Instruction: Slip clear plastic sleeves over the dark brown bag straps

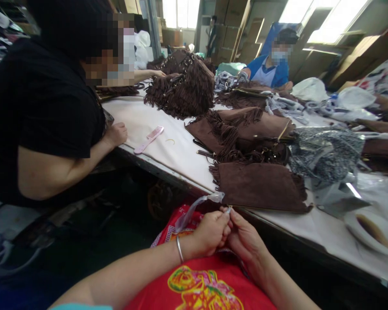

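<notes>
Left fingers (224, 218) and right fingers (239, 220) pinch a small pale piece (228, 210); just beyond lies a dark-brown fringed suede-like pouch (261, 185).

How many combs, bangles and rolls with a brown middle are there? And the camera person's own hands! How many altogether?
Comb: 1
Bangle: 1
Roll: 1
Own hands: 2, left hand and right hand
Total: 5

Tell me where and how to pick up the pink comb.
Take the comb by its handle, coming from the near edge of the table. It lies flat with the handle toward that edge and its toothed end pointing away, so a pinch across the handle's sides looks easiest.
</notes>
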The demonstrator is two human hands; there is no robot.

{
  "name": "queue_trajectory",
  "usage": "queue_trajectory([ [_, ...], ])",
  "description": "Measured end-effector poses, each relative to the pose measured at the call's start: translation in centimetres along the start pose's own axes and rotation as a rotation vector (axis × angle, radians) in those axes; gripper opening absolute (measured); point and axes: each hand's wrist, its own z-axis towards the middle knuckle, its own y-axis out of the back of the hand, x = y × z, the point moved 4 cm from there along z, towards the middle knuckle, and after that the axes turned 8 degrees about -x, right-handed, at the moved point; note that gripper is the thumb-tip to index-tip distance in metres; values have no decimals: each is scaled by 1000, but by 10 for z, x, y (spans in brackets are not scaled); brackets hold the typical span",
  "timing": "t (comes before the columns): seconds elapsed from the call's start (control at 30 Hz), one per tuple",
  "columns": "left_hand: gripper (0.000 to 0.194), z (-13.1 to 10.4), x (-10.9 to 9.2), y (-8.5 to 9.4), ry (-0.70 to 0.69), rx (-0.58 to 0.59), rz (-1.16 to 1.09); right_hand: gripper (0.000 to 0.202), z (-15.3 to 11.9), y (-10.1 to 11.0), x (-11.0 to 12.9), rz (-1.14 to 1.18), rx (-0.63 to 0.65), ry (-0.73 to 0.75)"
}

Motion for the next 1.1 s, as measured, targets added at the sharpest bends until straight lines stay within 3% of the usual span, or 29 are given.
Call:
queue_trajectory([
  [0.1, 33, -3, 3, -7, 209, 129, -279, 23, 1, -1, -1, 49, 4, -56],
  [0.27, 27, -8, -2, -10, 498, 272, -560, 19, 4, -6, 5, 78, 55, -27],
  [0.43, 23, -9, -10, -12, 557, 296, -565, 11, 5, -11, 15, 65, 77, 51],
  [0.53, 24, -7, -11, -13, 483, 267, -497, 19, 0, -12, 15, 56, 139, -15],
  [0.67, 23, -5, -9, -10, 202, 148, -207, 43, -13, -5, 10, 21, 288, -164],
  [0.8, 19, -10, -19, -9, -282, -12, 327, 38, -13, 6, 15, -51, 154, -16],
  [0.87, 22, -15, -26, -12, -461, -38, 529, 34, -9, 6, 19, -96, 69, 68],
  [1.0, 27, -22, -32, -13, -441, 49, 686, 32, -6, 1, 28, -153, -38, 173],
  [1.1, 38, -16, -37, -4, -231, 22, 460, 37, -13, -7, 33, -135, -3, 174],
])
